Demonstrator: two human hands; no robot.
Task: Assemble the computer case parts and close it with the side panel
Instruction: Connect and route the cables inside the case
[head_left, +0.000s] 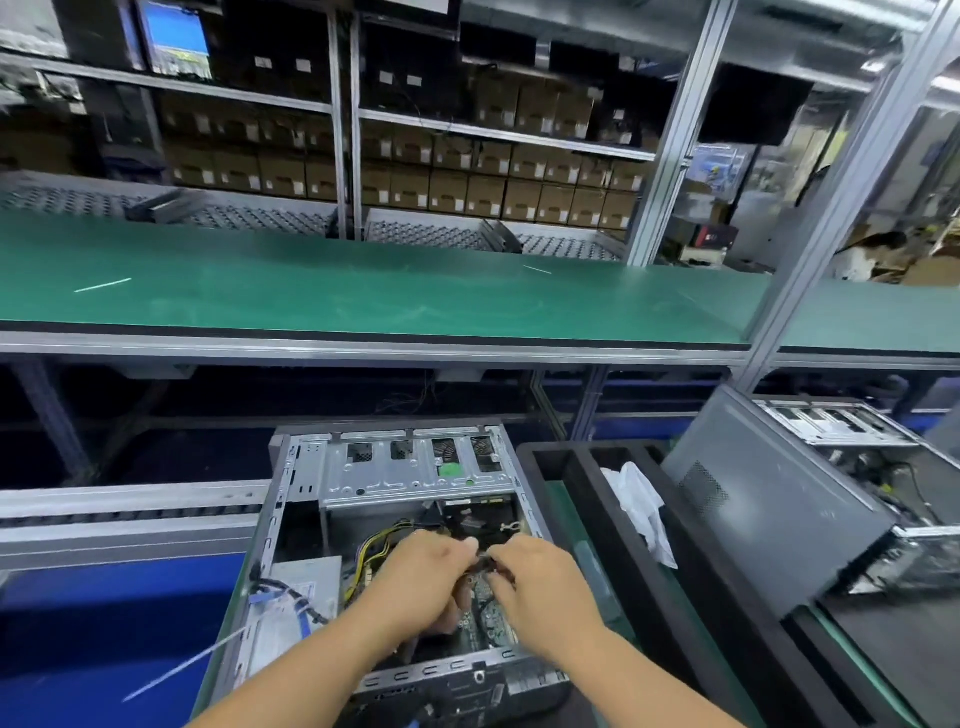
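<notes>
Both hands pinch a small dark connector inside the open computer case.

The left hand (426, 577) and right hand (535, 582) meet fingertip to fingertip over the motherboard (491, 616), fingers curled onto a small dark connector (483, 562) between them. The computer case (395, 561) lies open-side up on the desk (576, 514), with yellow and black cables (376, 545) beside the left hand and a silver drive cage (410, 473) at its far end. Just right, a black foam tray (582, 499) holds a white cloth or bag (641, 504). A grey side panel (769, 499) leans tilted against a second case (841, 431). Beyond runs a green shelf (363, 291), then racks of brown cartons (467, 176).
</notes>
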